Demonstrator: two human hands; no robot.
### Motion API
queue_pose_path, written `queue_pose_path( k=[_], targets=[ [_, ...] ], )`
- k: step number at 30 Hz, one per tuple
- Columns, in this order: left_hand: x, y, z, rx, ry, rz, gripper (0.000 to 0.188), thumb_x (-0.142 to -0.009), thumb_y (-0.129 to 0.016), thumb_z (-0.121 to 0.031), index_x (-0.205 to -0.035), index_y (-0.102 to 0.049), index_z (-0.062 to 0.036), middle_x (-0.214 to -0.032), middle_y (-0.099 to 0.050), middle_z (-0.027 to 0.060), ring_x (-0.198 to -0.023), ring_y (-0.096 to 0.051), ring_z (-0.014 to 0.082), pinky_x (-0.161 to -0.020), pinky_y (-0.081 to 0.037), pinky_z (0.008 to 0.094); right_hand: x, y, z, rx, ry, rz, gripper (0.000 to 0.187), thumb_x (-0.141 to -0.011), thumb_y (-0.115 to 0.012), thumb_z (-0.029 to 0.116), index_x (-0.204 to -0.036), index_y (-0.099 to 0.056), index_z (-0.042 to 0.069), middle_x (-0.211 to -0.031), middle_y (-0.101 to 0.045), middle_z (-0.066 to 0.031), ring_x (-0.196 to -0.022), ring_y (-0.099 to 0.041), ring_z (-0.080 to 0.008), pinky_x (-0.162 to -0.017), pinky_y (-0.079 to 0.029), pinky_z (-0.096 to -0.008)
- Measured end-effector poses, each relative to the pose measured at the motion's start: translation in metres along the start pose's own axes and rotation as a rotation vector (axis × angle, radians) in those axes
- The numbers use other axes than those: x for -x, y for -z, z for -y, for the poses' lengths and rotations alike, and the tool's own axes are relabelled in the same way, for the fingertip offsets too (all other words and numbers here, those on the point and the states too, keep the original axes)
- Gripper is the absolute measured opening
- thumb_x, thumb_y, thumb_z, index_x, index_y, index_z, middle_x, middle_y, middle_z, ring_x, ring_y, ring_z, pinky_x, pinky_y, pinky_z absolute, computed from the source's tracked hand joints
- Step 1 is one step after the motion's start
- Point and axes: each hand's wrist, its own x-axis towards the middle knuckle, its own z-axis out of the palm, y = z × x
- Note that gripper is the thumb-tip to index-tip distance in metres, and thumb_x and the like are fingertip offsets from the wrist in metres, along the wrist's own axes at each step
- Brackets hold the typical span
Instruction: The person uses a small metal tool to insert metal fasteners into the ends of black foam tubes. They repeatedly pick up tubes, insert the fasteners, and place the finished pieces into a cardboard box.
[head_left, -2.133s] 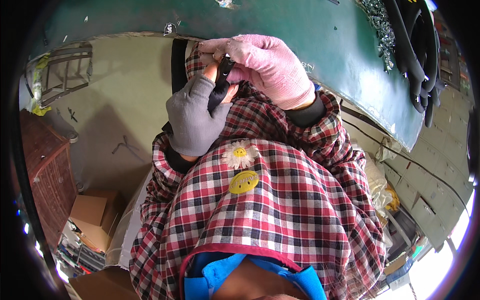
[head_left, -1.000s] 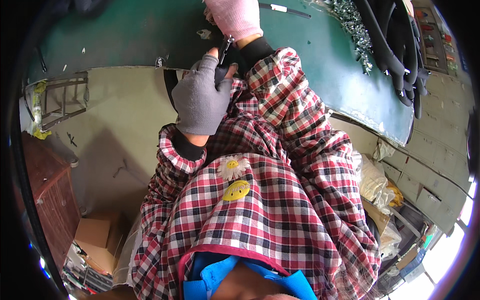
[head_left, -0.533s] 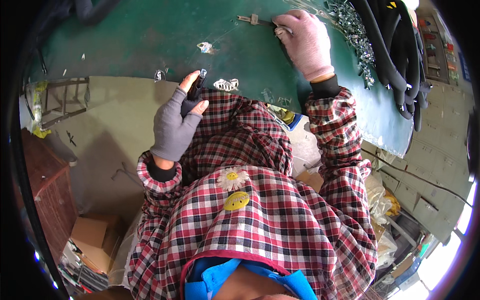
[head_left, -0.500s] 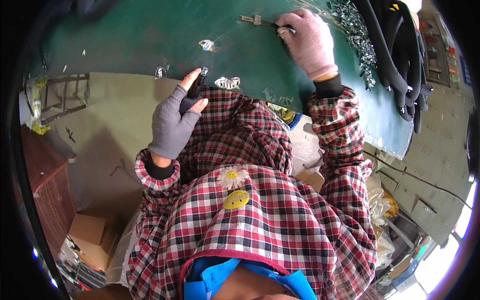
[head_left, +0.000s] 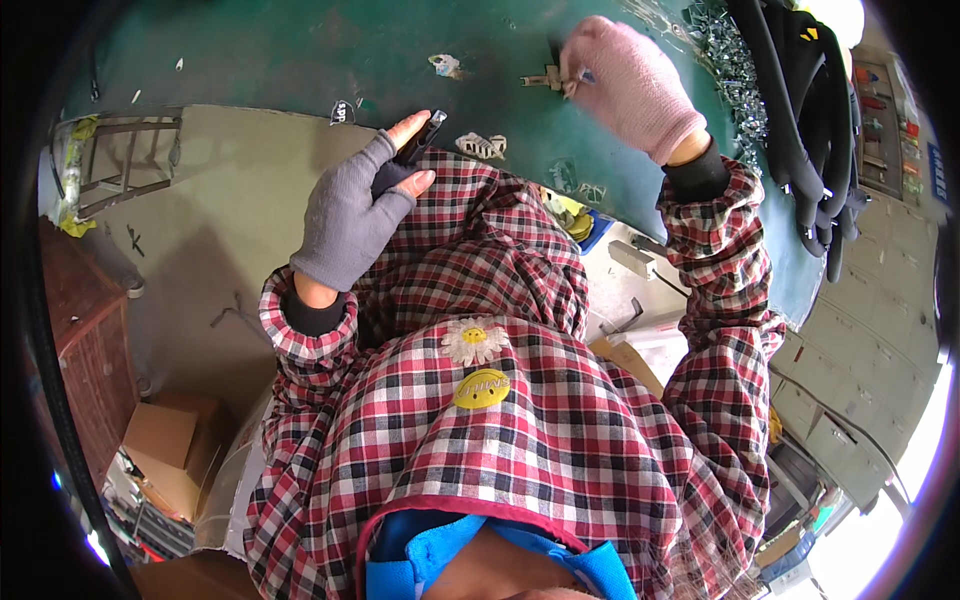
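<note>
My left hand [head_left: 350,205], in a grey fingerless glove, is closed round a short black tube [head_left: 412,150] near the table's front edge. A shiny, pale tip shows at the tube's upper end. Farther right, over the green tabletop, my right hand [head_left: 630,90] wears a pink glove and has its fingers curled in. A narrow metal tool [head_left: 541,79] juts out to the left from those fingers. The rest of that tool is hidden by the glove, which is slightly blurred.
Small shiny metal pieces [head_left: 728,75] lie heaped at the table's right, beside a bundle of black tubes [head_left: 800,130]. Worn stickers [head_left: 482,147] mark the green table [head_left: 300,60]. A cardboard box [head_left: 170,450] stands at lower left, near a reddish-brown cabinet [head_left: 90,345].
My right hand has turned and shifted slightly right, and less of the metal tool shows past its fingers. My left hand still holds the black tube. The whole view has shifted a little.
</note>
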Motion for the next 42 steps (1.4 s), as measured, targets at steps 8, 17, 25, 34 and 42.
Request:
queue_pose_path(
  k=[8,17,25,34,42],
  targets=[
    [-0.002,-0.010,0.003,-0.005,-0.114,-0.088,0.054,-0.093,-0.072,-0.014,-0.145,-0.058,-0.0163,-0.084,-0.063,0.0007,-0.073,-0.056,0.0084,-0.074,-0.049,0.0256,0.032,-0.002,0.018,-0.058,-0.217,-0.171,0.013,-0.079,-0.073,0.014,-0.091,-0.074,0.011,-0.095,-0.068,-0.0101,-0.092,-0.068,-0.0322,-0.081,-0.055,-0.0425],
    [-0.008,-0.018,0.006,-0.040,-0.122,-0.102,0.056,-0.093,-0.071,-0.012,-0.147,-0.057,-0.0161,-0.070,-0.053,-0.0048,-0.065,-0.045,0.0043,-0.066,-0.043,0.0237,0.007,0.013,-0.004,0.042,-0.189,0.348,0.023,-0.068,-0.070,0.023,-0.082,-0.071,0.005,-0.080,-0.065,-0.0155,-0.079,-0.066,-0.0378,-0.071,-0.055,-0.0451],
    [-0.012,-0.016,0.008,-0.064,-0.203,-0.143,0.053,-0.093,-0.071,-0.015,-0.145,-0.059,-0.0171,-0.065,-0.047,-0.0023,-0.062,-0.044,0.0063,-0.066,-0.044,0.0250,0.048,-0.017,0.014,-0.161,-0.138,-0.327,0.006,-0.084,-0.066,0.010,-0.090,-0.066,0.009,-0.092,-0.069,-0.0114,-0.081,-0.068,-0.0354,-0.070,-0.055,-0.0398],
    [-0.003,-0.003,-0.001,-0.024,-0.143,-0.081,0.052,-0.089,-0.075,-0.021,-0.139,-0.063,-0.0191,-0.096,-0.072,0.0149,-0.081,-0.072,0.0255,-0.074,-0.055,0.0356,-0.006,0.013,0.027,-0.765,0.117,0.148,0.020,-0.094,-0.070,0.027,-0.099,-0.076,0.009,-0.077,-0.070,-0.0084,-0.072,-0.068,-0.0267,-0.068,-0.054,-0.0344],
    [0.002,0.000,-0.005,-0.046,-0.149,-0.060,0.055,-0.087,-0.076,-0.018,-0.140,-0.061,-0.0187,-0.100,-0.070,0.0136,-0.082,-0.071,0.0310,-0.073,-0.055,0.0378,-0.038,0.010,0.025,-0.658,0.266,0.259,0.023,-0.095,-0.070,0.028,-0.100,-0.075,0.005,-0.080,-0.070,-0.0093,-0.074,-0.068,-0.0236,-0.070,-0.054,-0.0319]
  ],
)
